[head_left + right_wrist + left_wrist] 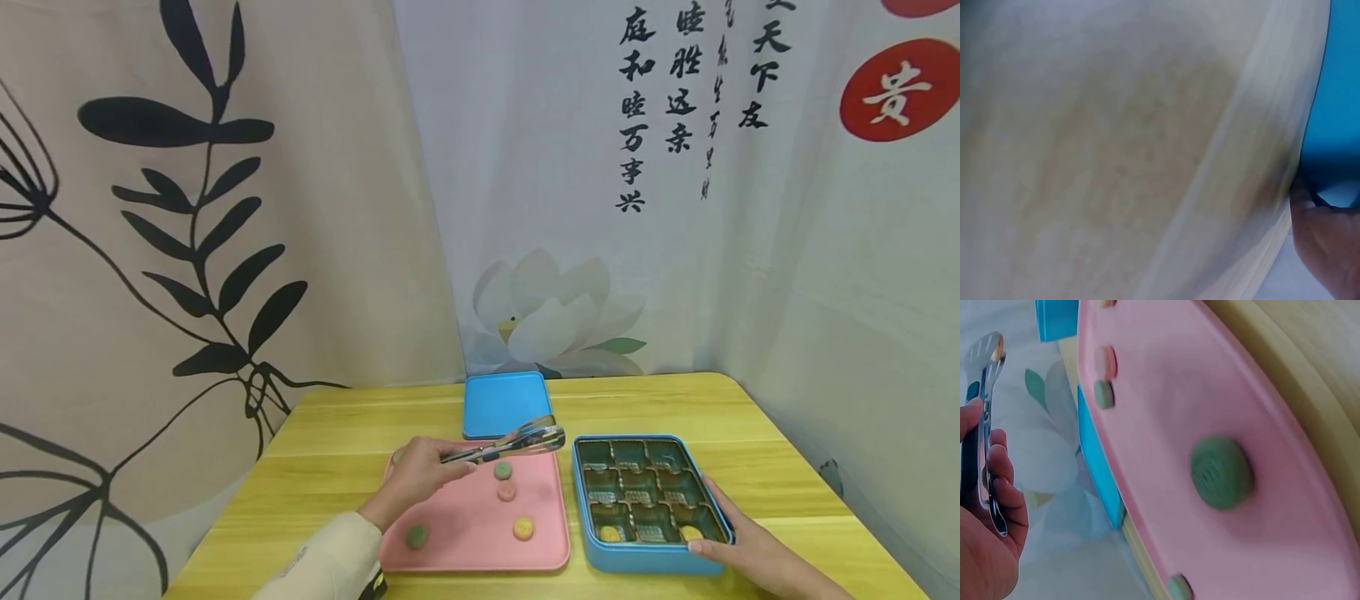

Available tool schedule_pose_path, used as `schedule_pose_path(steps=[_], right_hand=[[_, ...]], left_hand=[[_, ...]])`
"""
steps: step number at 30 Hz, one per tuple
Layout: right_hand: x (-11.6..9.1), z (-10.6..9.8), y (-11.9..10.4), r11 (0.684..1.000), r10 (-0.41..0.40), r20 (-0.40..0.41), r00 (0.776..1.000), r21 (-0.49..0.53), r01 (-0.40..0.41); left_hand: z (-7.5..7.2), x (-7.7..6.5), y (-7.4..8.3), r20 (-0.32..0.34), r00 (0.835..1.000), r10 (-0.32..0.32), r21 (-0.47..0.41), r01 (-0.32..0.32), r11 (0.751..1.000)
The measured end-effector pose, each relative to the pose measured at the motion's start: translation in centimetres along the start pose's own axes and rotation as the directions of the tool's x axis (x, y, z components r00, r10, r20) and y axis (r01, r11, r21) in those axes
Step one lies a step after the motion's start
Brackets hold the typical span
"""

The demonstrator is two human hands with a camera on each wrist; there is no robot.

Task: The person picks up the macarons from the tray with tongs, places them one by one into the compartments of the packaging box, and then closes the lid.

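Silvery metal tongs point(513, 446) cross the head view just below centre, the left hand point(423, 479) curling its fingers round their handles. The right hand point(738, 537) grips the blue box point(652, 560) at four o'clock, thumb at the rim. Two yellow discs point(609, 534) sit in its gold insert point(637, 481), at seven and five o'clock. On the pink tray point(472, 542), a green disc point(417, 537) lies at eight, a yellow biscuit point(522, 528) at four and a pink disc point(506, 490) at two; the left hand partly covers the ten o'clock corner. Beyond, at twelve, lies a flat blue lid point(506, 406). Wood-grain table point(622, 408) meets a printed curtain point(375, 208).

From the left wrist, the tongs stand at ten o'clock, tips close about an orange piece point(999, 347), mostly hidden.

From the right wrist, blurred, the right hand touches the blue box at four o'clock; its far fingers are hidden.
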State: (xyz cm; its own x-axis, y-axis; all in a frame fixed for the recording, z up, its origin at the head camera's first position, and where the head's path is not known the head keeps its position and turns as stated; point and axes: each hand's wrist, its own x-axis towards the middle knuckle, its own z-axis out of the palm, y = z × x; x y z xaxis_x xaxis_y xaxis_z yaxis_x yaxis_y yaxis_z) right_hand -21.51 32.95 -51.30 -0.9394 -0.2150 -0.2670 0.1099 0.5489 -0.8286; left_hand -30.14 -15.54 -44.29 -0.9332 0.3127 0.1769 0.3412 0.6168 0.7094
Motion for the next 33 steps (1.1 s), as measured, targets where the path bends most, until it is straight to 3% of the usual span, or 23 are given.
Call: schedule_pose_path(steps=[13, 23, 33], right_hand=[[0.0, 0.2, -0.2, 1.000, -0.029, -0.005, 1.000, -0.011, 0.029], [-0.3, 0.2, -0.3, 0.998, -0.053, -0.019, 0.998, -0.035, 0.053], [-0.4, 0.1, -0.3, 0.998, -0.054, -0.016, 0.998, -0.026, 0.054]], left_hand=[[3.3, 1.7, 1.8, 0.062, 0.997, 0.053, -0.066, -0.049, 0.997], [5.4, 1.7, 2.2, 0.109, 0.990, 0.087, -0.052, -0.082, 0.995], [6.4, 1.5, 2.3, 0.120, 0.991, 0.059, -0.034, -0.055, 0.998]])
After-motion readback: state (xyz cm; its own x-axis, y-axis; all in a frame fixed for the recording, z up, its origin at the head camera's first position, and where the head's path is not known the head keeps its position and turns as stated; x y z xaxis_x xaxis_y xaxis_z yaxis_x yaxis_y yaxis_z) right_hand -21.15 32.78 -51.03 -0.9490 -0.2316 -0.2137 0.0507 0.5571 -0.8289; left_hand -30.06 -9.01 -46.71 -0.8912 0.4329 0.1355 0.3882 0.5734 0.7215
